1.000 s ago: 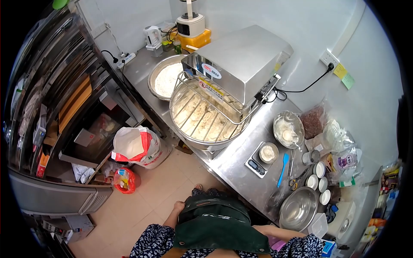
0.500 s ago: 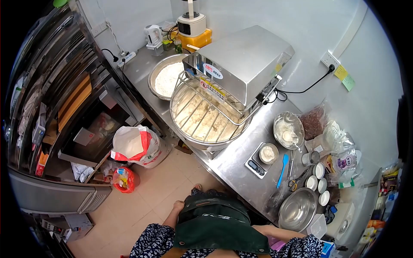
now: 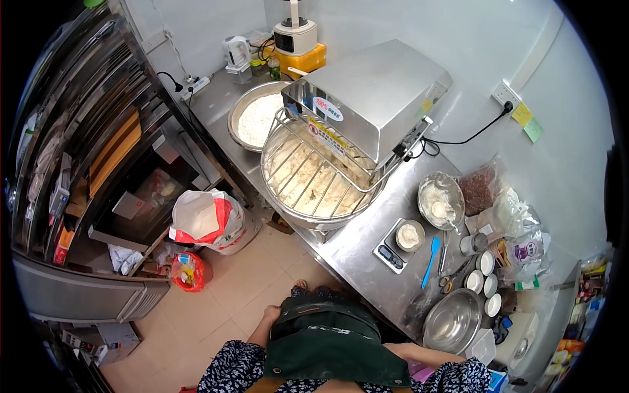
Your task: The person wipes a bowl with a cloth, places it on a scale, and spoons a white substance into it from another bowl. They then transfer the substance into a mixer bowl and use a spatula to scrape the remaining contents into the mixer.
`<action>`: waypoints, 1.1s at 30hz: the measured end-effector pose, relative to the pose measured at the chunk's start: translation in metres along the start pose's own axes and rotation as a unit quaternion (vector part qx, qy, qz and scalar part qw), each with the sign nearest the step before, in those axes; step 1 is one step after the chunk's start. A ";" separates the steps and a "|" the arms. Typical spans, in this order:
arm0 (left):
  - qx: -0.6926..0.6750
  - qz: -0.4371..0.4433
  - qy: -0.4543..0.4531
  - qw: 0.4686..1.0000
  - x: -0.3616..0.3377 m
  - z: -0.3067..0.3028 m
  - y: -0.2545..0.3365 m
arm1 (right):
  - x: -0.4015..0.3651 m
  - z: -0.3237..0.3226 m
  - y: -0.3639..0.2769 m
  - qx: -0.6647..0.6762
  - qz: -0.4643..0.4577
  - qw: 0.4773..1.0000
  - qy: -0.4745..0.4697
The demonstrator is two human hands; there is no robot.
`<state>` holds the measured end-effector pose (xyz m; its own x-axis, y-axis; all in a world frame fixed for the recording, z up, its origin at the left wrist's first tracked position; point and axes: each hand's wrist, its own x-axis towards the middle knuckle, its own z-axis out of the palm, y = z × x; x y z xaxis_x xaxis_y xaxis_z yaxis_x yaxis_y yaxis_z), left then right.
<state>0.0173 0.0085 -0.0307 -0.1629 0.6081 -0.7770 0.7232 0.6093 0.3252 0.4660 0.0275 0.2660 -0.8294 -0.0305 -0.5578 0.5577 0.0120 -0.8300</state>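
Note:
My left hand (image 3: 271,313) is at the left edge of the dark green apron (image 3: 334,340), its fingers bent inward against the cloth; whether they grip it is not clear. The right forearm goes behind the apron's right edge, and my right hand is hidden there. Ahead stands a steel mixer (image 3: 373,92) with a wire guard over its bowl, which holds pale dough (image 3: 308,177). A bowl of flour (image 3: 259,121) sits behind it on the left. To the right, a small bowl (image 3: 410,236) of white stuff rests on a scale (image 3: 389,257).
Right on the steel table (image 3: 354,252) are a blue spatula (image 3: 430,263), scissors (image 3: 447,283), a large metal bowl (image 3: 452,322), small white cups and bags. On the floor stand a flour sack (image 3: 226,226) and a red-lined bin (image 3: 190,274), beside a tray rack (image 3: 85,131).
The view has shifted very slightly. My left hand, the apron and the mixer look the same, though the dough in the bowl has changed shape a little.

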 end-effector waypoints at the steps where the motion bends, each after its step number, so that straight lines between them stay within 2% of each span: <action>1: -0.006 -0.006 -0.003 1.000 -0.002 -0.001 0.002 | 0.000 -0.002 -0.002 -0.006 -0.002 1.000 -0.003; 9: 0.013 0.004 -0.004 1.000 -0.007 -0.004 0.006 | -0.005 -0.016 -0.031 0.002 0.045 0.999 -0.029; 19: 0.013 0.007 0.000 1.000 -0.011 -0.007 0.008 | 0.002 -0.010 -0.016 -0.002 0.043 0.998 -0.047; 22: 0.015 0.004 -0.003 1.000 -0.010 -0.006 0.008 | -0.005 -0.015 -0.034 0.014 0.060 0.998 -0.024; 25: 0.018 0.007 -0.001 1.000 -0.009 -0.006 0.007 | -0.004 -0.008 -0.019 0.006 0.025 1.000 -0.006; 33: -0.008 0.001 -0.003 1.000 -0.009 -0.005 0.006 | -0.005 -0.005 -0.022 0.026 0.070 0.997 0.000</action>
<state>0.0202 0.0089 -0.0189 -0.1575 0.6052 -0.7803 0.7132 0.6163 0.3340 0.4572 0.0325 0.2870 -0.7436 -0.0313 -0.6678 0.6686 -0.0349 -0.7428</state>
